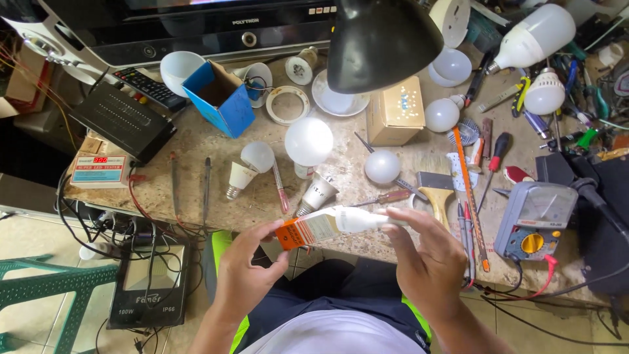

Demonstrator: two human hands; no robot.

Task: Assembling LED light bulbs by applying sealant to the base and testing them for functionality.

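Left hand point(246, 265) and right hand point(429, 259) raised side by side, fingers curled inward, forearms angled up from below.

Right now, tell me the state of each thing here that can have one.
Tube: held level between both hands.
Left hand: gripping the tube's orange end.
Right hand: fingers on the white cap end.
Blue box: open, tilted.
Tester display: lit red.
Large round bulb: unlit, lying on the bench.
Desk lamp: shade facing down.

Stone workbench point(196, 196), black lamp point(383, 39), tiled floor point(33, 236)
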